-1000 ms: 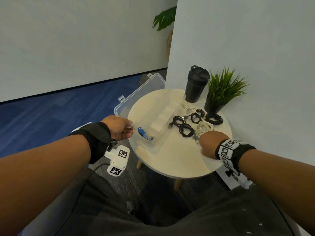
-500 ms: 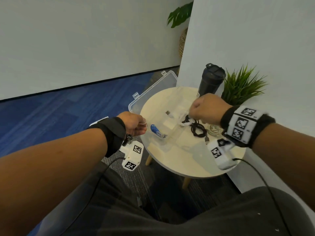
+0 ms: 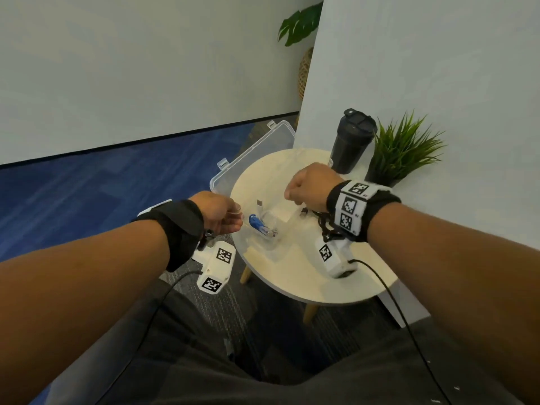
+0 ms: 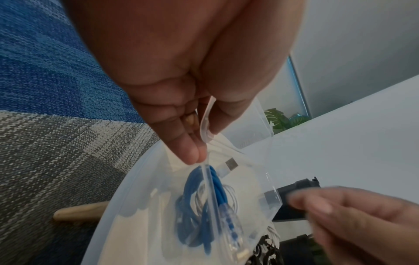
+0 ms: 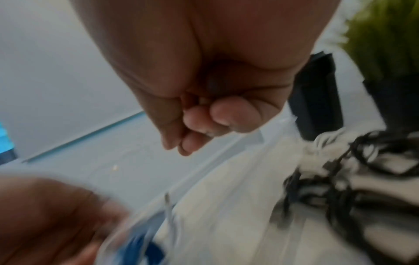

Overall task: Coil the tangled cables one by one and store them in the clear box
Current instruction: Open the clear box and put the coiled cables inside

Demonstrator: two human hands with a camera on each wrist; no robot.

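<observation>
Your left hand (image 3: 217, 213) pinches the clear box (image 3: 264, 182) rim at the surface's left edge, a blue cable (image 3: 258, 226) and a white one already inside, while your right hand (image 3: 309, 185), fingers curled, seemingly empty, leaves black cables (image 5: 353, 179) to coil

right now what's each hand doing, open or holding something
Left hand: pinches the rim of the clear box.
Right hand: fingers curled, above the box; nothing visibly held, though the view is blurred.
</observation>
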